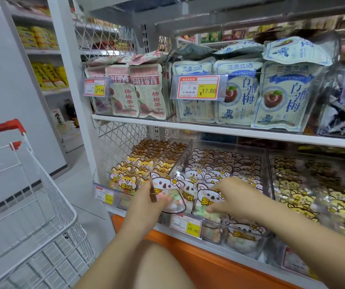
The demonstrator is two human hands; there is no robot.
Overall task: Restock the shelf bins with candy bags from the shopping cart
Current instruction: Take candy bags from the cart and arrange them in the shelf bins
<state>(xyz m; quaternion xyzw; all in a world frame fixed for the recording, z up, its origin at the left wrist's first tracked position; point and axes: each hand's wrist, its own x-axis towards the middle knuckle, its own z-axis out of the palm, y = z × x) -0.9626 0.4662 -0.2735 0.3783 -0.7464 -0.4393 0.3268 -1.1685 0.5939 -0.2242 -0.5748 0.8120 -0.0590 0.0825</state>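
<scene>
Candy bag (168, 191), gripped by left hand (146, 203)

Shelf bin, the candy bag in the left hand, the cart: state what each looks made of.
Shelf bin: clear rigid plastic, likely acrylic; its contents show through the glossy walls. Candy bag, held by the left hand: thin shiny plastic film, printed, with a clear window showing candies. Cart: metal wire, seemingly white-coated, with a red, probably plastic, handle.
</scene>
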